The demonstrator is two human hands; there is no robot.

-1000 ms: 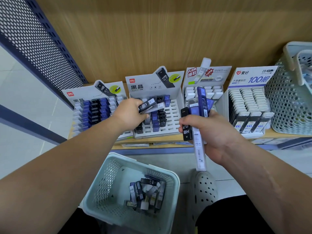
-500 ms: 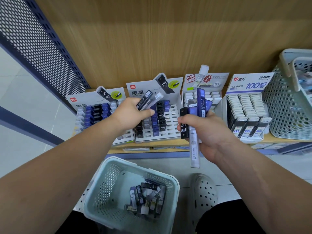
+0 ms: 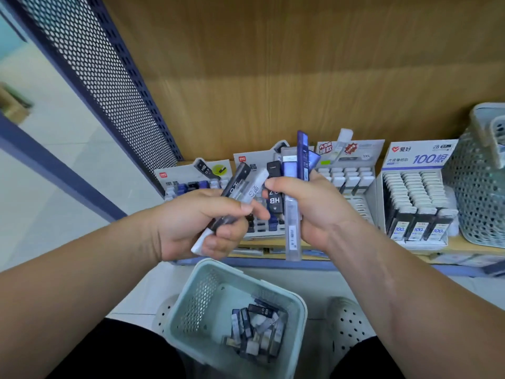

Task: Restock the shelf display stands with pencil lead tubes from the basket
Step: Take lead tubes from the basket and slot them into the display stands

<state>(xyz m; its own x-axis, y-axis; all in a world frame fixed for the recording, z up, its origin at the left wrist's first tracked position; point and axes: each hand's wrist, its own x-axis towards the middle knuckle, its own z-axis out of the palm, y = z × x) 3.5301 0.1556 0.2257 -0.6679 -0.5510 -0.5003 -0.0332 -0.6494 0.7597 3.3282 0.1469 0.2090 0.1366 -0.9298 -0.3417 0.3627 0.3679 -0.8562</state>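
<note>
Head view: left hand (image 3: 196, 222) is curled round two tubes (image 3: 240, 187), one dark and one clear-white, held slanted. Right hand (image 3: 308, 209) is clenched on a mixed bundle (image 3: 274, 198) of black, blue and clear tubes, fanned above the fist. Both hands are held close together, just in front of the display stands (image 3: 415, 160) on the shelf (image 3: 464, 246), with the basket (image 3: 297, 307) below on the floor (image 3: 68, 160). Main risk, as judged: the long clear tube (image 3: 292, 228) hangs well below the right fist and could slide out if the grip is eased for a hand-over. A knock between the hands could also spill the fan. Mis-slotting is likely if grades are not checked, since the types are mixed and the print is blurred. Tubes are seen as slim, flat-sided plastic sticks, smooth and probably slippery, some marked HB, one with a barcode label. More loose tubes (image 3: 257, 332) are left heaped in the basket, so restocking is judged unfinished.
</note>
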